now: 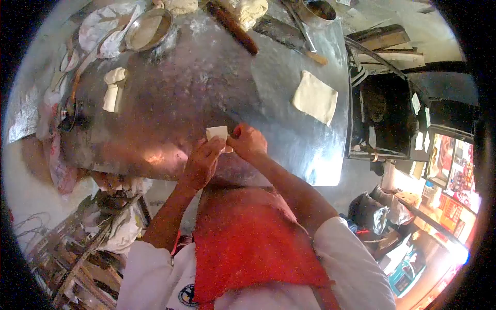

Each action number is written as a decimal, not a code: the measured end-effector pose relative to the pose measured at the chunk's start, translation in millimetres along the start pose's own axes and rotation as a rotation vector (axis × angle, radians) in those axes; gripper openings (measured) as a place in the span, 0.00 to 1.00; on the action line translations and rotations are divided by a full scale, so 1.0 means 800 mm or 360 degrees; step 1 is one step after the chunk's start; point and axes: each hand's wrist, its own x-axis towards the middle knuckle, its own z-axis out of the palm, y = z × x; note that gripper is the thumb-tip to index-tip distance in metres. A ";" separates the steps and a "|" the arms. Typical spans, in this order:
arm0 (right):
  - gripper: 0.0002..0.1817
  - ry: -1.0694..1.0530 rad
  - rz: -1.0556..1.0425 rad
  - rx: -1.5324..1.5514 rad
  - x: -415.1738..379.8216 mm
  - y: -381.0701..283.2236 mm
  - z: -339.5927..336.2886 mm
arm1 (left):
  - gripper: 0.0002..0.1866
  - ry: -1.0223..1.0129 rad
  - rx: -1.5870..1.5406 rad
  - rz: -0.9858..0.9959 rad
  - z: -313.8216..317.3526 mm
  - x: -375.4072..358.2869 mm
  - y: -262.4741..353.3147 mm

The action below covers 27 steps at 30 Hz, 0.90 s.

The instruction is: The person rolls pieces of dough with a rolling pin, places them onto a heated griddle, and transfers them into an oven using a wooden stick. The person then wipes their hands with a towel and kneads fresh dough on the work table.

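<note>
A small pale folded piece of dough point(217, 132) is held above the near edge of the metal worktop point(170, 103). My left hand point(202, 159) is closed around its lower part, thumb on top. Close beside it, my right hand point(250, 141) has its fingers curled and pinches the dough's right side; the fingertips are partly hidden. To the right lies a flat, roughly square dough sheet point(316, 98). On the left are a rolled piece of dough point(110, 98) and a smaller dough lump point(114, 75).
Along the far edge are a rolling pin point(232, 27), a dough mound point(250, 12), a long flat blade point(279, 34), a brush point(316, 57) and a round metal container point(317, 12). A round pan point(149, 31) sits far left. A dark open oven-like box point(382, 113) adjoins the worktop's right side.
</note>
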 end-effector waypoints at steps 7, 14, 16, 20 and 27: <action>0.14 -0.0394 -0.0280 0.0316 0.027 0.028 -0.008 | 0.26 -0.0086 0.0288 0.0017 0.011 -0.012 0.002; 0.16 0.0155 -0.0592 0.0015 0.137 0.000 -0.105 | 0.28 0.0174 -0.0204 -0.0762 0.016 0.062 0.011; 0.21 0.0525 -0.0785 -0.0159 0.157 -0.031 -0.140 | 0.30 0.0035 0.0222 -0.0469 0.024 0.077 0.018; 0.29 0.0697 -0.1031 -0.0392 0.239 -0.048 -0.153 | 0.35 -0.0128 0.0444 -0.0448 0.028 0.078 0.021; 0.33 0.0785 -0.1167 -0.0405 0.342 -0.071 -0.121 | 0.37 -0.0307 0.0403 -0.0612 0.033 0.096 0.017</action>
